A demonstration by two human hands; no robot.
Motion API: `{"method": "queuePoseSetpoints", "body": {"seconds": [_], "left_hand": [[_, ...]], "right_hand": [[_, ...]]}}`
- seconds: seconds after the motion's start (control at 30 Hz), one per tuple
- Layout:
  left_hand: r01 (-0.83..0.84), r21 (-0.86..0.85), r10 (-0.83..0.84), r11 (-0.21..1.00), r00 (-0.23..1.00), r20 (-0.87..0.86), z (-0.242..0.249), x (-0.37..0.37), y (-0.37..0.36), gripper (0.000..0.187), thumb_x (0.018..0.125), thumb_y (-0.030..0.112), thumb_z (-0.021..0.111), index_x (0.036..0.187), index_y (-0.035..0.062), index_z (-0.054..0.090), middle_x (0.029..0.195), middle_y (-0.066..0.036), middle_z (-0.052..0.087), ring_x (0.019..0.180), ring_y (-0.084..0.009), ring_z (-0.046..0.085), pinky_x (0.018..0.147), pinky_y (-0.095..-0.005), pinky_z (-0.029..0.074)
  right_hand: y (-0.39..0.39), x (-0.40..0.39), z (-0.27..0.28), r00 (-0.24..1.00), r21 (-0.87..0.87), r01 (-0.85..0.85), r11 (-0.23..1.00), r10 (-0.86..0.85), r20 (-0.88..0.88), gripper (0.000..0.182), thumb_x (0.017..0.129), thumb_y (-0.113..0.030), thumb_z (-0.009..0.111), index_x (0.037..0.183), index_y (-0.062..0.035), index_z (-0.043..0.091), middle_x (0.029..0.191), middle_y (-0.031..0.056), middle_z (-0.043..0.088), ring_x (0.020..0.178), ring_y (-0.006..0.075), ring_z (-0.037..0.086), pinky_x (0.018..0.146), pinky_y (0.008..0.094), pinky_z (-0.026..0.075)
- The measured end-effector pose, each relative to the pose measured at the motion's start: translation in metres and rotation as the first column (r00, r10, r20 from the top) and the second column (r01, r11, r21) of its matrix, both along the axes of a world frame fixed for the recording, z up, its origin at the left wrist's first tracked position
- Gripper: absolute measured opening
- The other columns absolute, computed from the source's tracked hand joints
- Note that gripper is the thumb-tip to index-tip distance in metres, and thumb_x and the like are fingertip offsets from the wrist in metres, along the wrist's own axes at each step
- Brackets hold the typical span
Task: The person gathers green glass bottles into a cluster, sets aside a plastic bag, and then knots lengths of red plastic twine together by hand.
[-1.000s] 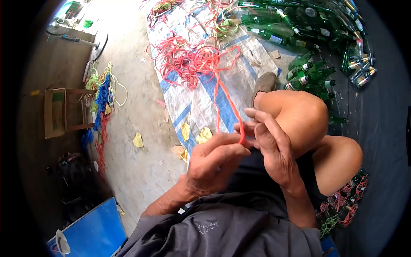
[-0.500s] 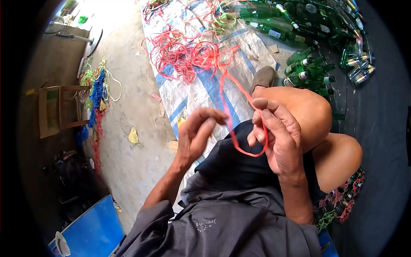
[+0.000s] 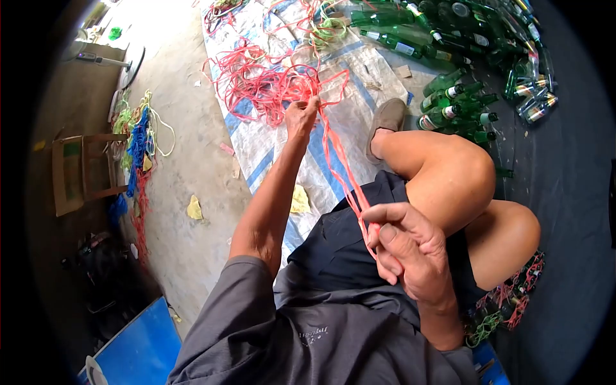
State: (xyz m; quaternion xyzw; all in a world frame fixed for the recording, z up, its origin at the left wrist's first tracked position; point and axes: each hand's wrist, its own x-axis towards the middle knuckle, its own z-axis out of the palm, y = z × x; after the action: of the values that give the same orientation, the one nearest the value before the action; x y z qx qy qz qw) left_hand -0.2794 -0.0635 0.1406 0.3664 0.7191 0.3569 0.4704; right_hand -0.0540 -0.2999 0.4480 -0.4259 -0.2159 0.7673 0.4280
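Strands of red plastic string (image 3: pixel 343 172) run from a tangled heap of the same string (image 3: pixel 256 80) down to my lap. My left hand (image 3: pixel 301 119) is stretched out to the near edge of the heap, its fingers closed on the strands. My right hand (image 3: pixel 414 253) is above my lap, with thumb and fingers pinching the lower part of the strands. Between the two hands the string is drawn fairly straight, in several lengths side by side. The heap lies on a white and blue woven sheet (image 3: pixel 266 144) on the floor.
Many green glass bottles (image 3: pixel 443 106) stand and lie at the upper right. Coloured strings (image 3: pixel 138 151) hang from a wooden chair (image 3: pixel 96 163) at left. A blue panel (image 3: pixel 138 340) is at the lower left. My shod foot (image 3: pixel 388 122) rests by the sheet's edge.
My left hand has reached forward from near my lap to the heap and taken hold of the strands. My right hand has lowered slightly, and the loose loop there has been pulled out long.
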Motion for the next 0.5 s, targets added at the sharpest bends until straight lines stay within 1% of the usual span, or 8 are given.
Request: {"method": "queuePoseSetpoints", "body": {"seconds": [0.03, 0.07, 0.1, 0.17, 0.2, 0.3, 0.43, 0.5], "left_hand": [[-0.016, -0.006, 0.016, 1.0, 1.0, 0.01, -0.006, -0.001, 0.003, 0.058, 0.087, 0.042, 0.08, 0.114, -0.0091, 0.072, 0.088, -0.015, 0.075, 0.07, -0.0205, 0.074, 0.06, -0.0333, 0.058], [-0.026, 0.052, 0.026, 0.998, 1.0, 0.011, -0.011, 0.0, 0.005, 0.052, 0.087, 0.04, 0.079, 0.109, -0.0069, 0.074, 0.083, -0.013, 0.075, 0.068, -0.0175, 0.073, 0.057, -0.0325, 0.056], [-0.019, 0.016, 0.018, 1.0, 0.999, 0.051, -0.015, 0.0, 0.006, 0.049, 0.087, 0.039, 0.08, 0.107, -0.0056, 0.074, 0.082, -0.011, 0.074, 0.065, -0.0162, 0.07, 0.055, -0.0314, 0.054], [-0.001, -0.056, 0.008, 0.998, 0.992, 0.129, -0.015, -0.001, 0.006, 0.044, 0.087, 0.038, 0.081, 0.102, -0.0029, 0.075, 0.078, -0.008, 0.072, 0.059, -0.0135, 0.066, 0.051, -0.0291, 0.049], [0.033, -0.086, -0.013, 0.996, 0.974, 0.225, -0.011, -0.001, 0.004, 0.037, 0.087, 0.037, 0.083, 0.093, 0.0008, 0.075, 0.072, -0.003, 0.067, 0.053, -0.0104, 0.057, 0.047, -0.0267, 0.042], [0.06, -0.163, -0.038, 0.985, 0.991, 0.132, -0.01, 0.002, 0.004, 0.036, 0.087, 0.037, 0.085, 0.084, 0.0025, 0.073, 0.068, -0.001, 0.062, 0.051, -0.0099, 0.054, 0.045, -0.0262, 0.039], [0.029, -0.092, -0.026, 0.995, 0.999, 0.037, -0.036, 0.001, 0.009, 0.024, 0.086, 0.025, 0.08, 0.081, 0.0032, 0.072, 0.067, -0.002, 0.062, 0.05, -0.0115, 0.055, 0.045, -0.0281, 0.039], [0.051, -0.139, -0.034, 0.989, 0.992, 0.119, -0.042, -0.003, 0.012, 0.019, 0.085, 0.022, 0.077, 0.081, 0.0038, 0.072, 0.066, -0.001, 0.061, 0.05, -0.0116, 0.054, 0.045, -0.0289, 0.04]], "right_hand": [[-0.003, 0.001, 0.0, 1.0, -0.008, -0.018, 1.0, 0.018, 0.002, 0.029, 0.11, -0.015, 0.057, 0.133, 0.0016, 0.062, 0.097, 0.0023, 0.065, 0.06, -0.0012, 0.046, 0.053, 0.017, 0.041], [-0.005, 0.001, 0.001, 0.999, -0.015, -0.046, 0.999, 0.046, 0.015, 0.029, 0.11, -0.014, 0.057, 0.133, 0.0011, 0.063, 0.097, 0.0018, 0.065, 0.062, -0.0016, 0.046, 0.054, 0.0167, 0.04], [-0.006, 0.001, 0.001, 0.997, -0.022, -0.074, 0.997, 0.074, 0.026, 0.028, 0.109, -0.013, 0.058, 0.133, 0.0007, 0.063, 0.098, 0.0013, 0.065, 0.064, -0.002, 0.045, 0.056, 0.0165, 0.04], [-0.009, 0.002, -0.001, 0.987, -0.014, -0.123, 0.992, 0.124, 0.098, 0.027, 0.109, -0.012, 0.058, 0.131, 0.001, 0.065, 0.101, 0.0015, 0.067, 0.08, 0.0011, 0.055, 0.07, 0.0179, 0.046], [-0.01, 0.0, -0.002, 0.981, -0.004, -0.139, 0.99, 0.139, 0.133, 0.027, 0.109, -0.012, 0.059, 0.13, 0.0012, 0.065, 0.103, 0.0019, 0.067, 0.084, 0.0023, 0.057, 0.074, 0.0187, 0.047], [-0.011, -0.001, -0.003, 0.972, -0.011, -0.174, 0.985, 0.173, 0.161, 0.026, 0.108, -0.012, 0.06, 0.129, 0.0021, 0.066, 0.107, 0.0031, 0.069, 0.097, 0.0067, 0.063, 0.086, 0.0227, 0.051], [-0.012, -0.002, 0.001, 0.965, 0.002, -0.197, 0.98, 0.194, 0.178, 0.025, 0.107, -0.009, 0.061, 0.128, 0.0028, 0.066, 0.107, 0.0047, 0.069, 0.096, 0.0075, 0.063, 0.087, 0.0236, 0.052], [-0.012, -0.001, 0.005, 0.958, 0.02, -0.203, 0.979, 0.194, 0.21, 0.024, 0.106, -0.007, 0.06, 0.127, 0.0035, 0.066, 0.106, 0.0052, 0.069, 0.095, 0.0078, 0.063, 0.087, 0.0238, 0.052]]}}
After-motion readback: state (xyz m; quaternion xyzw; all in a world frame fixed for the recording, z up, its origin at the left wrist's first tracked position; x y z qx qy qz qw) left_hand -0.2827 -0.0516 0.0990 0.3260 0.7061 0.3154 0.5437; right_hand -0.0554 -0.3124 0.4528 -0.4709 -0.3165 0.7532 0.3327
